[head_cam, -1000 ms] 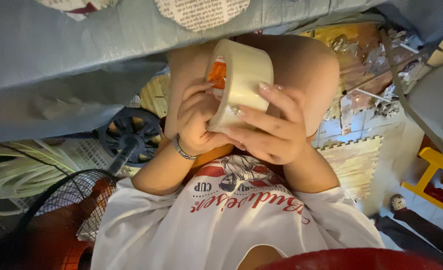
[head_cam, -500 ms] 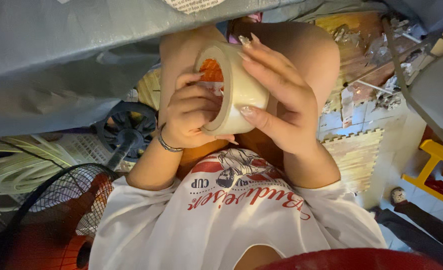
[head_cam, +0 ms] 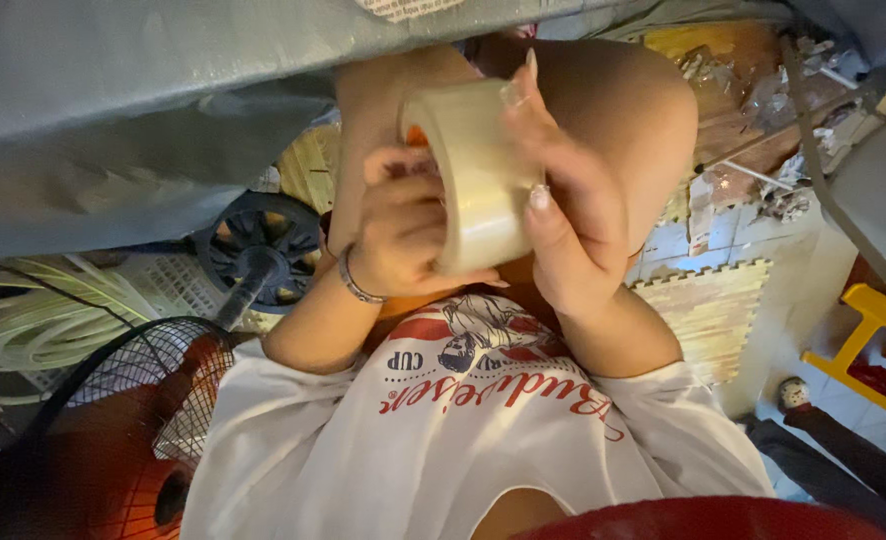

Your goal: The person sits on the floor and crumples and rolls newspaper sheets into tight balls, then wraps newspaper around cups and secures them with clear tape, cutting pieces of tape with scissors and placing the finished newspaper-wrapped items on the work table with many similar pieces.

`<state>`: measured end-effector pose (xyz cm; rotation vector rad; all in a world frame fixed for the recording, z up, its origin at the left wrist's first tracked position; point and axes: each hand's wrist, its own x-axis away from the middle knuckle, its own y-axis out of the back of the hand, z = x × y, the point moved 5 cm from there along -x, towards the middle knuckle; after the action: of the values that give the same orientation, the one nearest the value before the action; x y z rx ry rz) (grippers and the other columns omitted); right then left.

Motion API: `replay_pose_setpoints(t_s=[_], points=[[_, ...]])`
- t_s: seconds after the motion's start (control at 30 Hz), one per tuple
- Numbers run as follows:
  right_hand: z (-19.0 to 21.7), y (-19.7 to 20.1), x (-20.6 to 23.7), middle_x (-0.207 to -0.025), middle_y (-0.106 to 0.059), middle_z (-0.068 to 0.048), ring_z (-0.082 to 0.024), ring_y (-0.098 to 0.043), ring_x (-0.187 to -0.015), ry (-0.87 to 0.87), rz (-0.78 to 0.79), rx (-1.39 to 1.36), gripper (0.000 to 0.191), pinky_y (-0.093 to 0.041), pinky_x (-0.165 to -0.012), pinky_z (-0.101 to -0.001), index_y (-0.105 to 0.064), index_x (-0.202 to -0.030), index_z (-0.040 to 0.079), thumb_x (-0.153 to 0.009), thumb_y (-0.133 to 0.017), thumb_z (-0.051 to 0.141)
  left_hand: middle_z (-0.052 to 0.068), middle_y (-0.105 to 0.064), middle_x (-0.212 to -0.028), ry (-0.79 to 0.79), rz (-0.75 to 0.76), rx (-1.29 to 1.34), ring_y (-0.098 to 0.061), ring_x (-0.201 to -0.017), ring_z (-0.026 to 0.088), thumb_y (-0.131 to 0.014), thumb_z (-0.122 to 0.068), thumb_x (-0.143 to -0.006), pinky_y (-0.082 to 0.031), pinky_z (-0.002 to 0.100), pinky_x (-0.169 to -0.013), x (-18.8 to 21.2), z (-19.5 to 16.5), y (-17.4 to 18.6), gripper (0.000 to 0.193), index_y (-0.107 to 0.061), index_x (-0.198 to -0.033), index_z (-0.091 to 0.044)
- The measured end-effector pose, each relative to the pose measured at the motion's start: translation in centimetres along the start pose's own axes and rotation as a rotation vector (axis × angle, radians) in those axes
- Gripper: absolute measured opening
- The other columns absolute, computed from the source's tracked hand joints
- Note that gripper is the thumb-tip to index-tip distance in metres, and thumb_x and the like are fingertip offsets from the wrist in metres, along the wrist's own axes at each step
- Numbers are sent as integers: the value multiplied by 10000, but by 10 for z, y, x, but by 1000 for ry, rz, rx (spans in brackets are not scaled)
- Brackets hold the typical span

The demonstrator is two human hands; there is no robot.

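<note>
A wide roll of pale, clear-looking tape (head_cam: 478, 170) is held up in front of the person's bare knees, above the lap, in the middle of the view. Its orange core shows only as a small patch at the upper left edge of the roll. The right hand (head_cam: 568, 220) wraps around the right side of the roll, with the thumb pressed on the outer band of tape and the long-nailed fingers reaching over the top edge. The left hand (head_cam: 403, 225) closes on the left side of the roll, the fingers curled at the open end near the core, so both hands grip the same roll. On the left wrist sits a thin metal bracelet (head_cam: 358, 285). Below the hands lies the white shirt (head_cam: 443, 420) with red print, worn by the person. Above the roll hangs a grey sheet of cloth (head_cam: 143, 100), which covers the top left of the view. To the left of the arms stands a fan with a black wire cage (head_cam: 153, 385) and an orange body, and beside it lie coils of pale green hose (head_cam: 23, 330). At the right, well apart from the hands, a yellow plastic stool (head_cam: 868, 335) stands on the tiled floor (head_cam: 823, 285), near a beige foam mat (head_cam: 708, 315).
</note>
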<state>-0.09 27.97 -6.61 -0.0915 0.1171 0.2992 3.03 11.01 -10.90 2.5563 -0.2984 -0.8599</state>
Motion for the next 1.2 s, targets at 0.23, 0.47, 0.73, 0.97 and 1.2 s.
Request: replay_pose_setpoints(t_s=[0.23,0.47,0.73,0.97,1.2], points=[[-16,24,34,-1327,-544,-145,-216,-523,-1245,-430,-54,-270,453,-408,-1129,-372,-455,-1378,-25,-1018,-707,87,-40,-755,-1049,26,92,-74,-639,-1183,250,-853,-186,-801,-318,510,-1223,15,-1,-14,135,-783,-916,-174],[-26,11,33,-1231,-701,-109,-246,-613,-1199,-418,233,-341,409,-438,-1087,-411,-663,-1248,25,-895,-809,174,59,-728,-1156,34,79,-134,-618,-1237,325,-818,-255,-788,-175,624,-1198,5,-10,-13,270,-773,-1015,-116],[-14,-1,21,-1357,-609,-173,-316,-522,-1360,-18,412,165,292,-377,-1175,-440,-685,-1150,32,-903,-800,137,105,-675,-1378,282,19,-139,-534,-1382,327,-747,-466,-948,-185,548,-1228,19,9,-16,480,-715,-1309,-152],[-25,10,39,-1222,-675,-135,-232,-661,-1108,-496,117,-469,358,-536,-995,-366,-616,-1296,-29,-997,-769,94,-55,-674,-1335,47,13,-460,-534,-1333,206,-722,-355,-894,-128,657,-1215,24,5,-23,336,-745,-1207,-236],[-23,14,29,-1169,-663,-119,-220,-589,-1135,-280,218,-201,356,-467,-1011,-355,-679,-1154,1,-967,-743,298,61,-663,-1404,200,128,-368,-503,-1416,280,-729,-380,-955,-124,596,-1200,8,-3,-24,417,-721,-1313,-166]])
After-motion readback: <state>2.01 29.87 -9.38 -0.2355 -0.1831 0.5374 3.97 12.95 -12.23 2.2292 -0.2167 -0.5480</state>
